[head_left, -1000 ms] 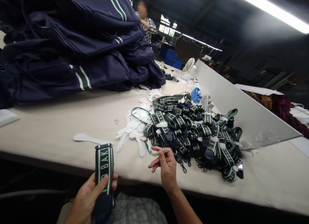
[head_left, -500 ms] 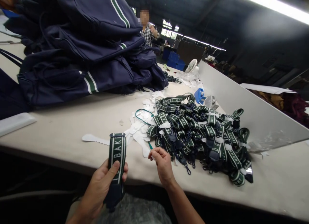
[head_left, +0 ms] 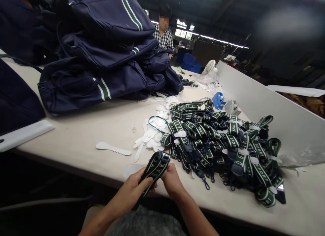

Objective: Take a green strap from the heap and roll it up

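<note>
the left hand (head_left: 132, 188) and the right hand (head_left: 172, 182) are meeting at the near edge of the table (head_left: 76, 134), both gripping 1 folded strap (head_left: 155, 167), green with white letters. the left fingers are curling around the lower part of the strap, thumb lying along it; the right fingers are pinching the upper end from the other side. the strap is tilting up and to the right, above the table edge, just in front of the pile of straps (head_left: 223, 144) that is spreading across the table to the right. white paper tags (head_left: 149, 137) are lying scattered just left of the pile, with 1 long white strip (head_left: 113, 148) resting apart from them. a stack of dark blue bags (head_left: 106, 60) is sitting at the far left of the table. a white board (head_left: 266, 117) is leaning along the right side. a small fan (head_left: 209, 67) is standing at the far end. a person in a checked shirt (head_left: 165, 38) is standing behind the bags.
</note>
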The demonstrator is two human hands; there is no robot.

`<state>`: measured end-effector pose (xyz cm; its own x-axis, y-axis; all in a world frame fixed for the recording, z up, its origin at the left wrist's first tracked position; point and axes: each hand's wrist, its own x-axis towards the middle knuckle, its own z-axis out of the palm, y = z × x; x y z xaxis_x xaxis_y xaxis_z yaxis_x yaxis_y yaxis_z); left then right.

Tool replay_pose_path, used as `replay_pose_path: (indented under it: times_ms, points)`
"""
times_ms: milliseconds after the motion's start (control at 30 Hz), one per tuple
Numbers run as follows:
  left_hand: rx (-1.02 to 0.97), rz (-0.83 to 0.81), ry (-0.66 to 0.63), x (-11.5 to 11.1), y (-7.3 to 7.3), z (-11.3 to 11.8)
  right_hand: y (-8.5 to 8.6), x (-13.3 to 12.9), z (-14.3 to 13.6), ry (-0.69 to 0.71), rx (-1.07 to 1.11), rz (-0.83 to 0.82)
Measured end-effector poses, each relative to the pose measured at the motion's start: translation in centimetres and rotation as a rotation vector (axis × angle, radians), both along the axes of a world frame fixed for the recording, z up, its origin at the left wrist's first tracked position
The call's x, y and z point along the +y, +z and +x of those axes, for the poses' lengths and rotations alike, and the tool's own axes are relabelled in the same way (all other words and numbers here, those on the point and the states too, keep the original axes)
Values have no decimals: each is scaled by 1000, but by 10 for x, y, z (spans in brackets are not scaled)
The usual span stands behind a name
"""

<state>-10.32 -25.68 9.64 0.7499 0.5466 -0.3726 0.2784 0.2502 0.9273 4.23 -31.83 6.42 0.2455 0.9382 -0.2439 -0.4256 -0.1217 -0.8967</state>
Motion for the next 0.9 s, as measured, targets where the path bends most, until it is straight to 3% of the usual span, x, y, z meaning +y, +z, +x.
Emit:
replay_pose_path:
  times_ms: [200,300,467,633,767,900]
  points:
    - [67,-234,0,5,-6,-6,-11,-7,-4,-66,27,-110]
    - [68,-239,13,8,-5,-7,-9,-11,-3,-67,159,-85]
    - [79,-190,-24,13,-5,-10,-10,-14,0,61,284,-33]
    - [85,-187,-83,17,-6,-9,-16,-8,-10,-98,227,-58]
    - [140,-95,28,11,-12,-4,-15,-4,-19,-185,414,-28]
    - [65,-1,213,-4,-19,-5,-21,-4,-25,-118,489,-75]
